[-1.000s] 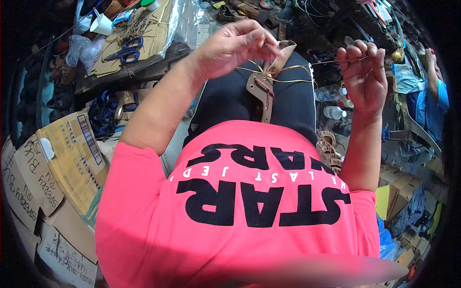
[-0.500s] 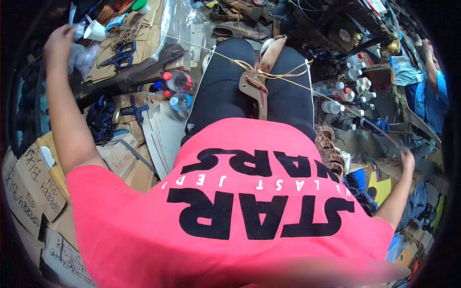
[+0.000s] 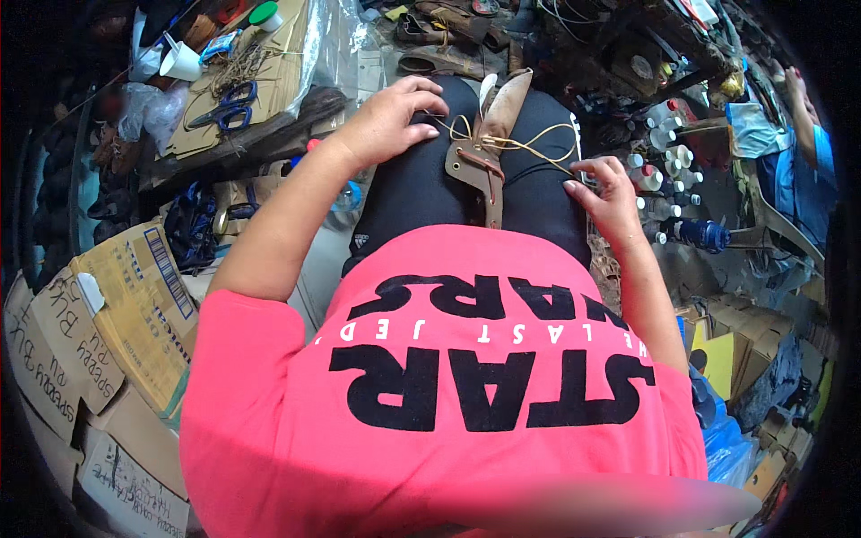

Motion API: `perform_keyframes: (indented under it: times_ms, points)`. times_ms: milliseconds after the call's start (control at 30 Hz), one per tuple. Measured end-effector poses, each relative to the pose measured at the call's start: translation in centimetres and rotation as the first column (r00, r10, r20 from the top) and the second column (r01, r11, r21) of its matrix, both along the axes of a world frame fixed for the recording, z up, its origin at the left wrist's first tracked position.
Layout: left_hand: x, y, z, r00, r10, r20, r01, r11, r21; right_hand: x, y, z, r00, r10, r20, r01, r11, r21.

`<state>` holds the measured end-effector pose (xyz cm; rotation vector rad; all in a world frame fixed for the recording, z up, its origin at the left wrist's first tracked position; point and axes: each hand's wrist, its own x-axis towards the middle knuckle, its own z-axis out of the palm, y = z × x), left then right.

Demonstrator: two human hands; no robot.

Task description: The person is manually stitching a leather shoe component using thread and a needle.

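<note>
A brown leather piece [image 3: 466, 169], perhaps part of a shoe, is held upright between my thighs, with eyelet holes and a reddish-brown lace on its front. A tan leather flap [image 3: 508, 106] rises behind it. Pale yellow thread [image 3: 529, 143] comes out of the leather on both sides and loops over my dark trousers. To the left of the piece, my left hand [image 3: 392, 118] pinches one end of the thread near my thigh. My right hand [image 3: 613, 195] has thumb and fingers closed on the other end, by my right thigh.
Blue-handled scissors [image 3: 224, 109] lie on cardboard at the upper left, near a white cup [image 3: 181, 63]. Bottles [image 3: 659, 177] crowd the right side. Cardboard boxes [image 3: 134, 309] stack at the left. Worn shoes [image 3: 448, 61] lie ahead. Another person's arm [image 3: 801, 108] shows at far right.
Both hands have come in from wide apart to beside the leather piece. The thread, stretched taut to each side before, now hangs in slack loops.
</note>
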<state>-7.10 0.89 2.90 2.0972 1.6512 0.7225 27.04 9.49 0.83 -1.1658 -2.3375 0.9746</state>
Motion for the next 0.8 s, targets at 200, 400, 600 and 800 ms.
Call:
perform_keyframes:
  times_ms: [200,400,600,800]
  points:
    - [-1.8,-0.4,1.9,0.925,0.187,0.331,-0.006,0.878,-0.479,0.3,1.1,0.8,0.969,-0.156,-0.194,-0.010,0.756,-0.655]
    - [-12.7,-3.4,5.2,0.855,0.371,0.362,-0.331,0.928,-0.170,8.7,5.2,1.3,0.926,-0.334,-0.174,0.247,0.887,-0.390]
    - [-19.2,-6.9,6.8,0.722,0.614,0.319,-0.632,0.773,-0.054,15.8,6.9,-2.2,0.902,-0.417,-0.113,0.357,0.866,-0.349]
    - [-11.8,-1.8,5.6,0.855,0.517,0.047,-0.477,0.748,0.462,14.8,6.8,-2.9,0.885,-0.465,-0.016,0.414,0.803,-0.428]
